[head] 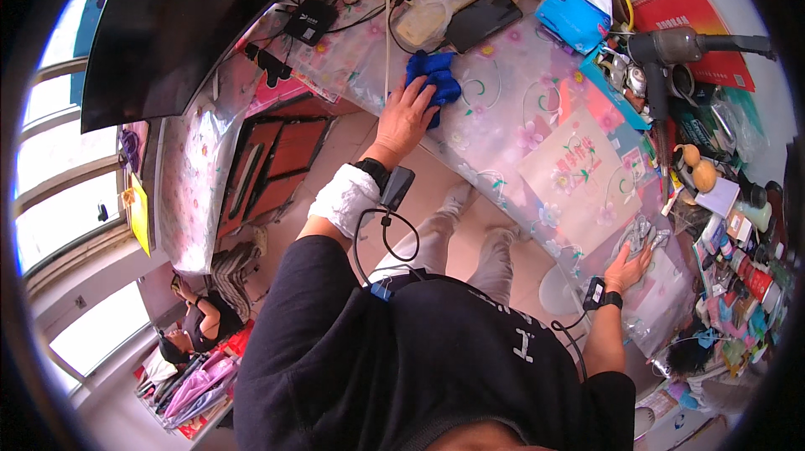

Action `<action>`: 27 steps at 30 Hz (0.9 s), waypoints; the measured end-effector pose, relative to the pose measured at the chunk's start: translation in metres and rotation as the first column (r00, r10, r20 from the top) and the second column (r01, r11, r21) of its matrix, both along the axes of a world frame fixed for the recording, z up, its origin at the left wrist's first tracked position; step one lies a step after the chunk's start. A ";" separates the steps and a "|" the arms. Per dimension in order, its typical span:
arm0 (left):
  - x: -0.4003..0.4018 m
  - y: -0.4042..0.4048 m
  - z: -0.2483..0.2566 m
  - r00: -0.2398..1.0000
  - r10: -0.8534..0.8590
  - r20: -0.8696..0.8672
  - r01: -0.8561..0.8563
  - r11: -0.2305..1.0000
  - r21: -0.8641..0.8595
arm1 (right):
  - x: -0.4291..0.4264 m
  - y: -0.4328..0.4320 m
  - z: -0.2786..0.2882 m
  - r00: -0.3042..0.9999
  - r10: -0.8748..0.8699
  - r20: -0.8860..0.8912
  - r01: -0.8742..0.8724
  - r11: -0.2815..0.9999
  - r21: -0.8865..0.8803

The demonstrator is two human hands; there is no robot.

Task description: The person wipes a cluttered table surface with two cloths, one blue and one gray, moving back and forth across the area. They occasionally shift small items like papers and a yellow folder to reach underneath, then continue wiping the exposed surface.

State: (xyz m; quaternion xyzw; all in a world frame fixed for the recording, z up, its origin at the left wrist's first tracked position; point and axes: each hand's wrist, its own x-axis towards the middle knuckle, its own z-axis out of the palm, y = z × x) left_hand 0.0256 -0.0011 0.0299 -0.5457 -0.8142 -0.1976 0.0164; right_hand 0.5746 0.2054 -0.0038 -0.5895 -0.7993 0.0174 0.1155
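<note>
My left hand (407,116) lies over a bunched blue cloth (435,77) near the front edge of the table, its fingers bent onto the fabric. The table wears a clear plastic cover with printed flowers (478,86). Further right, my right hand (627,270) holds a crumpled grey cloth (636,238) against the tabletop. Both palms are hidden from above. A pale sheet with red characters (578,177) lies flat under the cover between the two hands. Each wrist carries a black strap with a small cabled device.
Beyond the blue cloth lie a smartphone (484,20), a bagged yellowish item (424,22), a black box (310,21) and tangled cables. A blue tissue pack (573,17), a handheld vacuum (666,52), gourds (699,168) and clutter line the right side. A large screen (182,30) overhangs the left. Another person (204,322) reclines at lower left.
</note>
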 end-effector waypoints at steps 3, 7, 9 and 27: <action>-0.001 -0.012 0.000 0.992 -0.113 -0.063 0.111 0.993 -0.032 | 0.002 0.001 -0.003 0.999 -0.035 0.012 0.035 0.999 -0.009; 0.006 -0.026 0.000 0.950 -0.301 -0.084 0.296 0.953 -0.071 | 0.007 0.003 -0.008 0.998 -0.034 0.048 0.034 0.999 -0.001; 0.009 -0.024 -0.003 0.950 -0.308 -0.054 0.305 0.950 -0.062 | 0.007 0.004 -0.009 0.999 -0.028 0.037 0.027 1.000 0.010; -0.097 -0.056 0.031 0.933 0.350 -0.087 -0.297 0.883 0.364 | 0.011 0.004 -0.013 0.999 -0.033 0.041 0.032 0.999 0.024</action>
